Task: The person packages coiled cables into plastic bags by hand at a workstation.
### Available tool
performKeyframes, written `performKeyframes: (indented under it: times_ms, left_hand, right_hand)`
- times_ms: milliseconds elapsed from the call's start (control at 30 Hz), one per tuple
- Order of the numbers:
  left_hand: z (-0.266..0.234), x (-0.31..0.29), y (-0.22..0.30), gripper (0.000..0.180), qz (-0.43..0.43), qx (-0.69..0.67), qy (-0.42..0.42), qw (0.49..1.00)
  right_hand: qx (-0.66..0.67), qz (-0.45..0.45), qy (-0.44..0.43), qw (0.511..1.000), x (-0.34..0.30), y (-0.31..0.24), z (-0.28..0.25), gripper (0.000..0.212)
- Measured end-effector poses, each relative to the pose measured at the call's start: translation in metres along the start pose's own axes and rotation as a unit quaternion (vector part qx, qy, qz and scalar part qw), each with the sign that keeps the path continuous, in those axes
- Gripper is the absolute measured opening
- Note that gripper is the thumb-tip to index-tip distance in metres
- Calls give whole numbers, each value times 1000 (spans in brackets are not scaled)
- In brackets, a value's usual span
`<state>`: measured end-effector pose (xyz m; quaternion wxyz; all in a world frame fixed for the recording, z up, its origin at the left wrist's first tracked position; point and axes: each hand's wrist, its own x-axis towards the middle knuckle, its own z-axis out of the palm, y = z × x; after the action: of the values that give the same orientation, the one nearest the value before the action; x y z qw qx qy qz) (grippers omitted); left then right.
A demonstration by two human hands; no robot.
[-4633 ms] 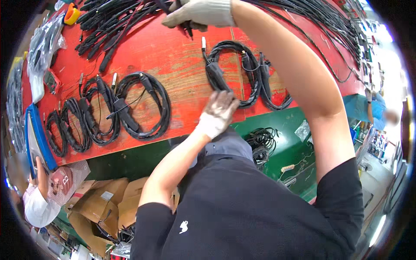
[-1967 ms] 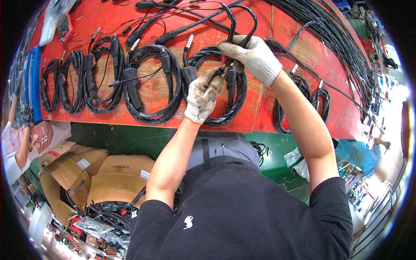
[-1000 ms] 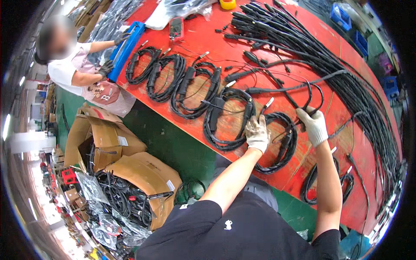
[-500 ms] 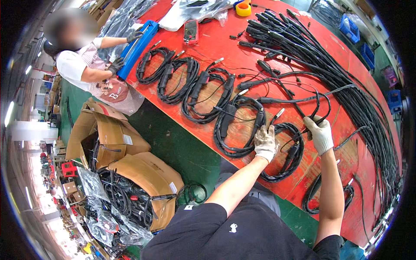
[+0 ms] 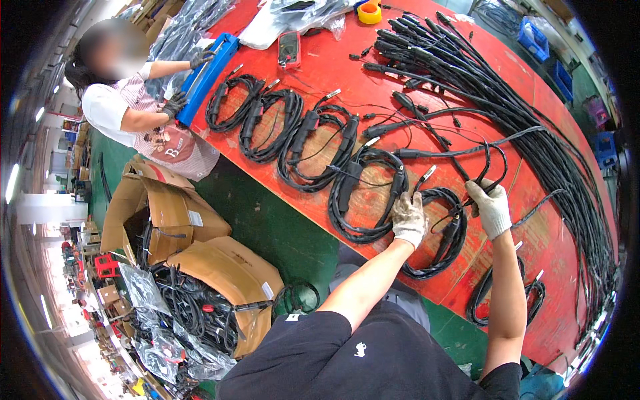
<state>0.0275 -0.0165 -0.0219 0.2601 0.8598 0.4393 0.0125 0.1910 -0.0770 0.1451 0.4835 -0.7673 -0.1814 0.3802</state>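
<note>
My left hand (image 5: 409, 219), in a worn white work glove, is closed on the left side of a coil of black cable (image 5: 452, 248) lying near the table's front edge. Its fingertips are partly lost against the dark strands. In a similar glove, my right hand (image 5: 490, 207) grips a length of black cable (image 5: 491, 162) that loops up above the fist and runs back toward a large bundle. Left of my left hand, another coil (image 5: 365, 230) rests on the table, and several more coils (image 5: 291, 177) continue the row toward the far left.
A thick bundle of black cables (image 5: 533, 127) spans the right of the red table (image 5: 313, 220). Beneath my right forearm lies another coil (image 5: 475, 303). A meter (image 5: 289, 50) and yellow tape (image 5: 369, 12) sit farther back. A co-worker (image 5: 133, 100) handles a blue tool (image 5: 208, 77); boxes (image 5: 223, 273) stand left.
Both my hands keep nearly the same places and grips. The view has shifted slightly, and the co-worker appears marginally farther left.
</note>
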Motion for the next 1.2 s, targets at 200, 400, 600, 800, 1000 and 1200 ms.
performKeyframes:
  times_ms: [200, 400, 600, 800, 1000, 1200]
  left_hand:
    - [-1, -17, -11, 66, 27, -44, 82, 995]
    - [-22, -54, -44, 59, 93, -115, 113, 983]
    - [-93, -62, -27, 82, 68, -229, -101, 966]
    - [-30, -11, -22, 38, 92, -383, -235, 889]
    - [-50, -14, -2, 20, 220, -60, -230, 946]
    - [-56, -39, -19, 39, 495, -22, -379, 782]
  right_hand:
    - [-23, -11, -22, 999, -6, -3, 3, 22]
    - [-9, -1, -24, 1000, -17, -7, 4, 20]
    - [-22, 1, -50, 998, -25, -15, 16, 24]
    - [-112, -50, -35, 992, -30, -33, 35, 28]
    - [-74, -59, 37, 995, -4, -32, 7, 30]
    - [-142, 10, 89, 986, 67, -75, 14, 35]
